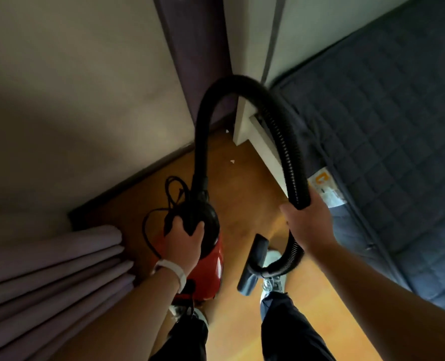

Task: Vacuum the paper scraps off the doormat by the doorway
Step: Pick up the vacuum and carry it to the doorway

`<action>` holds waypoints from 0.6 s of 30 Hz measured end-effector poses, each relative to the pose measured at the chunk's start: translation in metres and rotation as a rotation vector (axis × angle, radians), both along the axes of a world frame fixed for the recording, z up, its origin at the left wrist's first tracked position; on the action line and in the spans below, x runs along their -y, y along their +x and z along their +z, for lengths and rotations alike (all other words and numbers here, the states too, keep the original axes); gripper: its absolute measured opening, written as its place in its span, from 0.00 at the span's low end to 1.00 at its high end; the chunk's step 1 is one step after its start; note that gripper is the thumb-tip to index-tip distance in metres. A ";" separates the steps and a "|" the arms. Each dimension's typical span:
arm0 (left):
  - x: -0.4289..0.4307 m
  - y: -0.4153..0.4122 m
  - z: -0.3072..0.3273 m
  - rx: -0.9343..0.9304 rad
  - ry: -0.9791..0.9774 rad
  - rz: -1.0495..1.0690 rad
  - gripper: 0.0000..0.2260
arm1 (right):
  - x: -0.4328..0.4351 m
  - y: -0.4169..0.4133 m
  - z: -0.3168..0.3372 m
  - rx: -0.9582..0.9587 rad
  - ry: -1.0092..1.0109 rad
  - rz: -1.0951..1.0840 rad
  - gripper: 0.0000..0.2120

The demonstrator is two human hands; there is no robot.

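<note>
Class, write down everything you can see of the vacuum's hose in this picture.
The hose is black, ribbed and looks like flexible plastic. It rises from the black top of the red vacuum, arches high in a loop and comes down to the right hand, which grips it. Below the hand it curves on to the black nozzle beside a shoe.

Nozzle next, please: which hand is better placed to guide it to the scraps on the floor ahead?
Probably the right. The right hand grips the hose, with the nozzle hanging just below it; the left hand is occupied, holding the vacuum by its top.
</note>
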State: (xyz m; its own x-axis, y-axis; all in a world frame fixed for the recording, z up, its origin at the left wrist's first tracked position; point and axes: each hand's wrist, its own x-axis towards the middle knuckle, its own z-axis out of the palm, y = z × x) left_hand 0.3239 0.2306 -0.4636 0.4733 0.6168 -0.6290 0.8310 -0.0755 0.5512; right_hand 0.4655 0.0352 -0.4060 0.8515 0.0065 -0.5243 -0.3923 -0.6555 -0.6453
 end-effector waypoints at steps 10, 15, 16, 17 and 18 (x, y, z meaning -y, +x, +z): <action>-0.003 -0.035 0.144 0.175 -0.020 0.133 0.23 | 0.003 -0.039 0.157 0.057 0.124 0.059 0.07; 0.003 -0.019 0.226 0.282 0.001 0.069 0.20 | 0.006 -0.043 0.219 0.111 0.251 -0.032 0.06; 0.005 -0.015 0.238 0.301 0.009 0.068 0.20 | 0.009 -0.042 0.229 0.116 0.270 -0.041 0.06; 0.008 -0.010 0.250 0.314 0.021 0.058 0.20 | 0.013 -0.040 0.239 0.118 0.290 -0.047 0.07; 0.011 -0.006 0.260 0.327 0.035 0.047 0.20 | 0.017 -0.038 0.248 0.116 0.312 -0.046 0.07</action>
